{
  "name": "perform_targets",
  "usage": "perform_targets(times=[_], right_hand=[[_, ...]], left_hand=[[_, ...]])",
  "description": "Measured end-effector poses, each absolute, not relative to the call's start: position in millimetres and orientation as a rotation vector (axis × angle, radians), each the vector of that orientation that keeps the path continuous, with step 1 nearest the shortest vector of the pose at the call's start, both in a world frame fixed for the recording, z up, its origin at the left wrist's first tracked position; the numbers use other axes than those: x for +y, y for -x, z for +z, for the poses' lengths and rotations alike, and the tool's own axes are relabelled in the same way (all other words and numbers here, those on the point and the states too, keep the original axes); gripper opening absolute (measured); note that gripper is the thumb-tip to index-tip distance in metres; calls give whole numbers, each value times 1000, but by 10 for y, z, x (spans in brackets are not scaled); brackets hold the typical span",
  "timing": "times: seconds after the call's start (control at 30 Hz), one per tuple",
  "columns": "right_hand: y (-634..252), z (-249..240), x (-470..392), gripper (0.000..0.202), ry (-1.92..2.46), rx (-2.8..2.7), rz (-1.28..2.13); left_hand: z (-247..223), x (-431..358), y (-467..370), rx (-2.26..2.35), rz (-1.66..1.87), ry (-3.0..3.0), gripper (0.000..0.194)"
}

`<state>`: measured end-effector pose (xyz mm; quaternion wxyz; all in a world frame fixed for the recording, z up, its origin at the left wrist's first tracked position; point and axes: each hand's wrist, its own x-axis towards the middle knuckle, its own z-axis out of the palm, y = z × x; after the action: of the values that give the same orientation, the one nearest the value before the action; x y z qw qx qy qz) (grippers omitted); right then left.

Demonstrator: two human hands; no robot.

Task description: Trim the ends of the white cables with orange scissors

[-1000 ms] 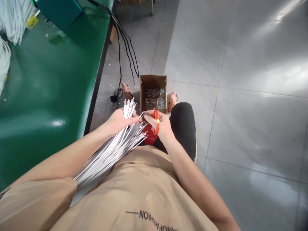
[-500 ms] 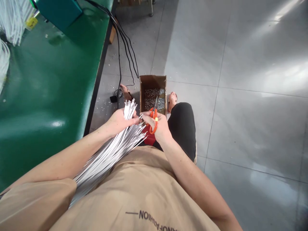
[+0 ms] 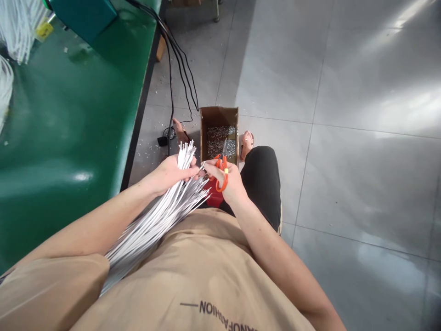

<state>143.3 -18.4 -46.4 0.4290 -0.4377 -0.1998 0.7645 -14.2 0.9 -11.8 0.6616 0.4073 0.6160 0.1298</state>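
Observation:
A thick bundle of thin white wires lies across my lap, under my left arm. My left hand is closed round part of it, with the cut-looking ends sticking up above the fingers. In my right hand hangs a pair of scissors with orange handles and a yellow spot, its blades pointing away from me. The thumb and index finger of that hand pinch the tip of a single wire close to my left fingertips. More loose wire ends fan out below both hands.
Between my feet stands an open cardboard box with small shiny scraps inside. On the left is a green table with more white wire bundles and a teal box-shaped device. Black cables hang from its edge to the scrap-strewn floor.
My right hand and the scissors have shifted very slightly to the right. The left hand still holds its wires in nearly the same place.

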Motion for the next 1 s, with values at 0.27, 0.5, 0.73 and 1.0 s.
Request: perform_targets(times=[0.27,0.5,0.73,1.0], right_hand=[[-1241,-526,-239,19,1390,-581,1796],[-1264,-571,-236,27,1032,-324,1955],[-1383,-619,-271,23,1068,-483,1929],[-1379,-502,-219,19,1048,-510,1895]], left_hand=[[-72,4,89,1536,194,-1172,37],[-42,15,84,1635,75,-1371,26],[-136,-22,128,1460,224,-1125,33],[-132,-19,143,1426,244,-1100,32]])
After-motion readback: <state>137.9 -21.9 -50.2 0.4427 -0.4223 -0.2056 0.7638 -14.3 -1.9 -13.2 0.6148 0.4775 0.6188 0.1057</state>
